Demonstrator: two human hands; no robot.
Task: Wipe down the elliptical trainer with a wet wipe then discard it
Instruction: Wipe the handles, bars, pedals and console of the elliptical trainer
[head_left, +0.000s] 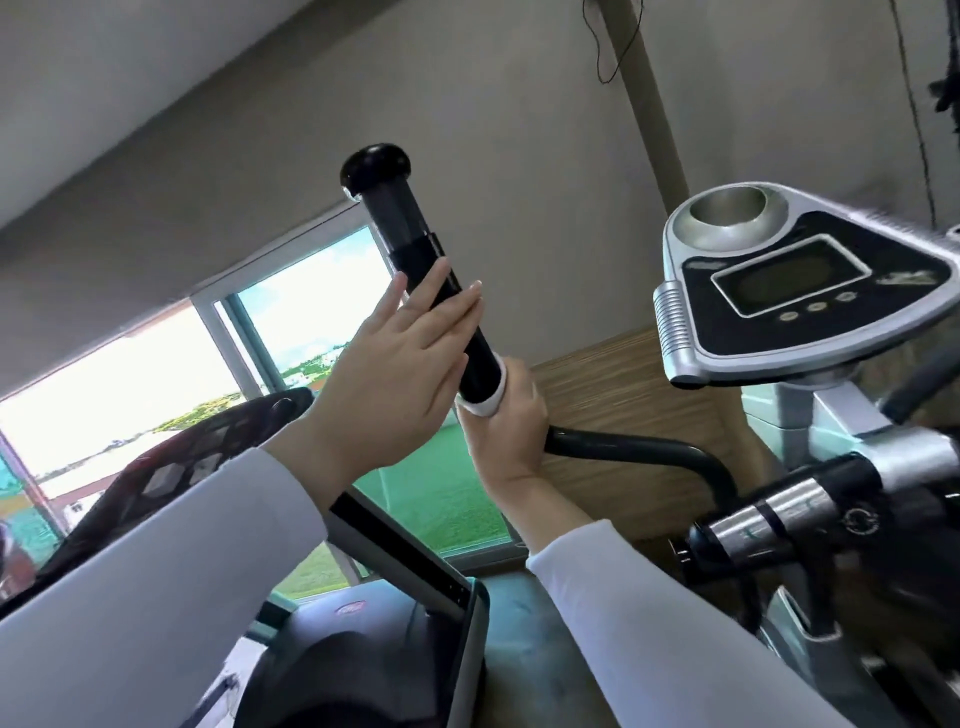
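Black handlebar (415, 249) of the elliptical trainer (831, 415) runs up through centre of my feed, tilted left, w/ a round knob cap at its top; both hands are on it. The left hand (384, 384) lies flat against the grip's mid section, fingers (441, 306) straight and close together, thumb side hidden behind the bar; it grips nothing. Just below, the right hand (506, 436) is wrapped round the bar, fingers curled; I see mostly the back of the hand. The wet wipe (485, 402), white, sits between that palm and the bar, a band of it showing at the top edge of the fist, wrapped round the grip's lower end; below the fist the bar bends off to the right as a thinner black tube. Both arms wear white sleeves (649, 597). Right of the bar, apart from it: the silver-and-black console (795, 291), screen dark, 3 small buttons under it, round recess at its top. Bkgd: wood panel (623, 395) on the wall, window (322, 322) w/ grass outside; lower left, a second machine (208, 457), red-black, partly behind the left sleeve.
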